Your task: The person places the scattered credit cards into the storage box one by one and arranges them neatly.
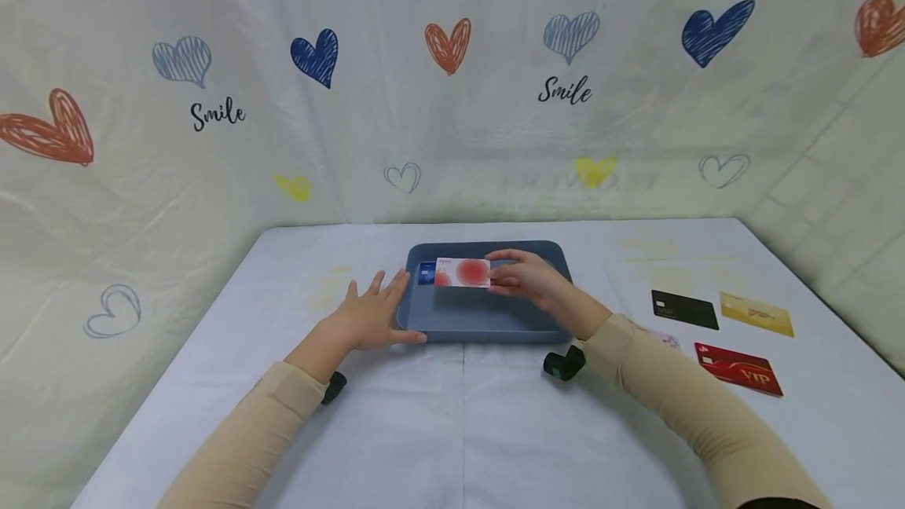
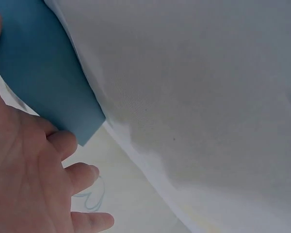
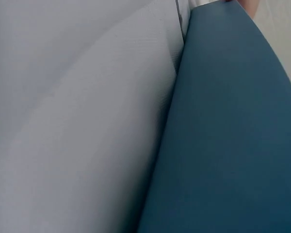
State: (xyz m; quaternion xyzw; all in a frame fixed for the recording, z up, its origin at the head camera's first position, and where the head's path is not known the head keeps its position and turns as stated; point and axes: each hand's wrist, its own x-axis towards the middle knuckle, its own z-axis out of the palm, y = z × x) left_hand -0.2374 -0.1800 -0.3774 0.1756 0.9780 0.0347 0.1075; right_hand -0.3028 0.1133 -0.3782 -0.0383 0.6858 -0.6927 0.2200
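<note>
One left hand [image 1: 369,317], fingers spread, is touching the left edge of a blue-grey tray [image 1: 488,337]; farther off, the right hand [image 1: 529,281] is pinching a white-and-red card [image 1: 463,272] by its right end, holding it over the tray, long axis running left-right, a blue card [image 1: 426,273] showing just leftward.

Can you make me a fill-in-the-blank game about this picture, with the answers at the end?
1. The right hand holds a white rectangular card with a red circle; peeking out beside it is a partly hidden card coloured ____.
2. The other hand, the person's ____ one, touches the blue-grey rectangular tray.
3. Big letters on the glossy red rectangular card spell ____.
4. Written twice in black on the white wall sheet is the word ____.

Missing words: blue; left; VIP; Smile.
</note>
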